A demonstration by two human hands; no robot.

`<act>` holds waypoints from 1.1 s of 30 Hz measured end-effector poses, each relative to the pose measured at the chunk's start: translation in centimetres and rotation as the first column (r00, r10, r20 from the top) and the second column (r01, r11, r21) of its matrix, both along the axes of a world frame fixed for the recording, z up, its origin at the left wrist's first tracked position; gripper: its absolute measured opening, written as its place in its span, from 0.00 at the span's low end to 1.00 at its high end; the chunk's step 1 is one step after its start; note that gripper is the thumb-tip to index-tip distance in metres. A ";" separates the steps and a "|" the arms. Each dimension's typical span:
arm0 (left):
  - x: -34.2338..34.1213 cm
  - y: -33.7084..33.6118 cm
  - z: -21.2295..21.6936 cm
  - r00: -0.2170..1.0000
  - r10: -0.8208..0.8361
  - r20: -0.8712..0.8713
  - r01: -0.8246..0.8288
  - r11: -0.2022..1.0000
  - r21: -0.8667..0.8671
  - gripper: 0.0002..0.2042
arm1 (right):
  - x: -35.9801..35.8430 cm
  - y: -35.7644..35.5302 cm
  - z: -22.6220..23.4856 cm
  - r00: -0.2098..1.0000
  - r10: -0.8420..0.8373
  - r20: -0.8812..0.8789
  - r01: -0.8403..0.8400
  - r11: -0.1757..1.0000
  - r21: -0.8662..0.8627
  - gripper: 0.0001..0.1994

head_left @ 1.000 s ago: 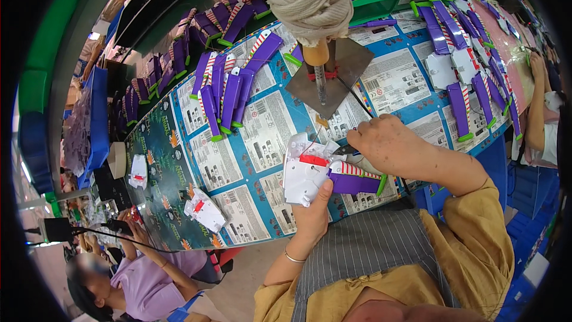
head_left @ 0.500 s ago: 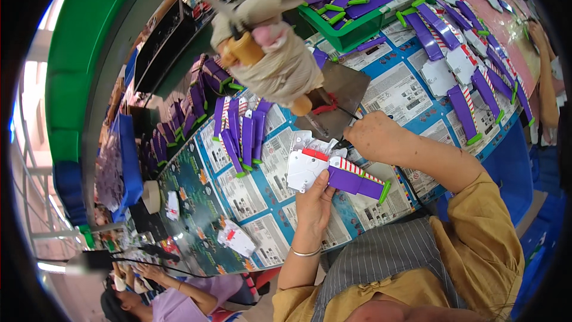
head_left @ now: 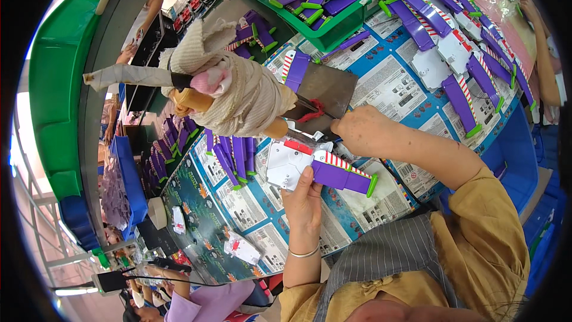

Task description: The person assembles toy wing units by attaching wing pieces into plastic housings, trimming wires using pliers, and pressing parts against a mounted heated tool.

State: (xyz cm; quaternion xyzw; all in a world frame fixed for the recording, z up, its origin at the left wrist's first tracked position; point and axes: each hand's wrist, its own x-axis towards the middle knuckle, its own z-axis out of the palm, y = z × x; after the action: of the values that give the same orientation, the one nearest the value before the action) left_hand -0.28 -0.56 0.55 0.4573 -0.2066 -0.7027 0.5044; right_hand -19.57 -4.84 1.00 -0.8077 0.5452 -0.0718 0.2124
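My left hand (head_left: pixel 305 198) holds a toy wing part (head_left: pixel 316 167) with a white body, a red tab, a purple blade with red and white stripes and a green tip. My right hand (head_left: pixel 363 130) is closed just above it, gripping a thin tool whose tip sits by a grey metal plate (head_left: pixel 328 88). A hanging tool wrapped in beige cloth (head_left: pixel 232 96) fills the view in front, hiding part of the bench. Rows of similar purple wing parts (head_left: pixel 229 158) lie on the printed cardboard sheets (head_left: pixel 393 86) covering the bench.
A green crate (head_left: pixel 333 30) full of purple wing parts stands at the back. More finished parts (head_left: pixel 459 59) line the right side. Another person in a purple top (head_left: pixel 202 301) works at the lower left. Blue bins (head_left: pixel 128 185) sit on the left.
The view has swung, so the cloth-wrapped tool now hangs tilted to the left. Both hands keep the wing part; the part sits slightly lower and more level.
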 end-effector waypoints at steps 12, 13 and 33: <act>-1.3 0.7 1.1 0.999 0.051 -0.007 -0.051 0.998 0.035 0.21 | -0.1 -0.1 0.6 0.999 0.006 -0.052 -0.001 0.995 0.096 0.09; -1.4 0.8 1.2 0.998 0.063 -0.006 -0.063 0.997 0.034 0.21 | -0.1 -0.1 0.6 0.999 0.006 -0.053 -0.001 0.995 0.095 0.09; -3.4 1.8 1.6 0.989 0.147 0.011 -0.147 0.989 -0.011 0.18 | -0.2 0.0 0.6 0.999 -0.005 -0.032 0.008 0.996 0.090 0.08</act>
State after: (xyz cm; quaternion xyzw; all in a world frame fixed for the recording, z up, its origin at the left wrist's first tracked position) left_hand -3.64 1.26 2.11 0.4730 -0.1788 -0.6597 0.5559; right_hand -19.81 -4.80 1.60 -0.7966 0.5538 -0.0351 0.2398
